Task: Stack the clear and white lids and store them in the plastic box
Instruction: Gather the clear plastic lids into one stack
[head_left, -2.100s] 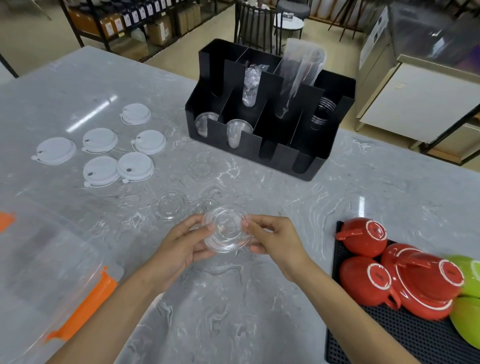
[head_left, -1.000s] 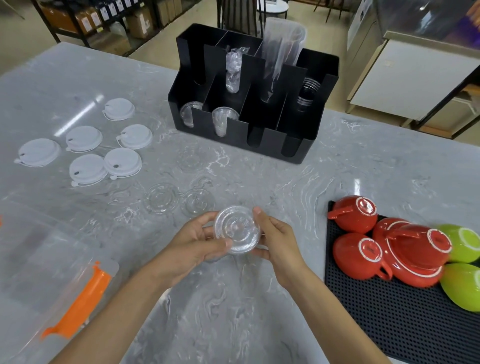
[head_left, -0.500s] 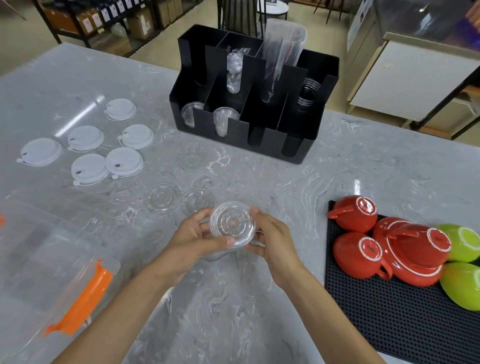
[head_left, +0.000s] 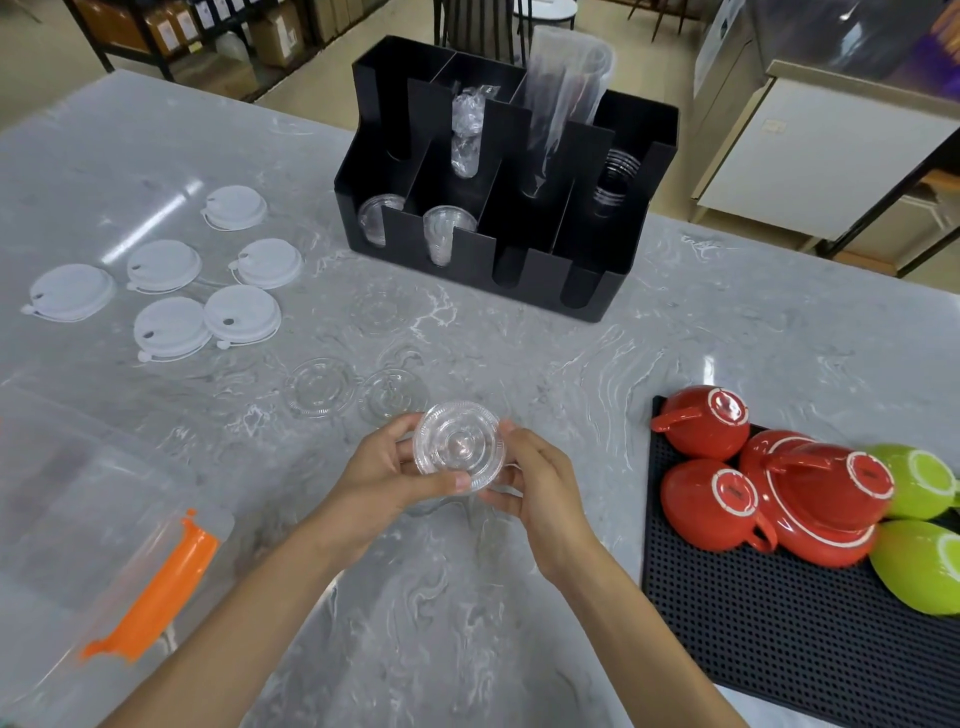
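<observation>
Six white lids (head_left: 241, 314) at ten o'clock; three clear lids (head_left: 319, 387) flat at centre; three red cups (head_left: 714, 504), two green cups (head_left: 917, 480) at three o'clock.

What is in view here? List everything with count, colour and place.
white lids: six, white, loose on the far-left tabletop.
clear lids on table: at least three, transparent, lying ahead of the hands; faint, exact count uncertain.
held clear lids: transparent, in both hands; count unclear.
plastic box: one, clear with an orange latch, near-left.
black organizer: one, black, far centre, holding clear cups and lids.
rubber mat: one, black, right.
red cups: three, upside down on the mat.
green cups: two, right edge.
left hand: grip on the held lids.
right hand: grip on the held lids.
</observation>
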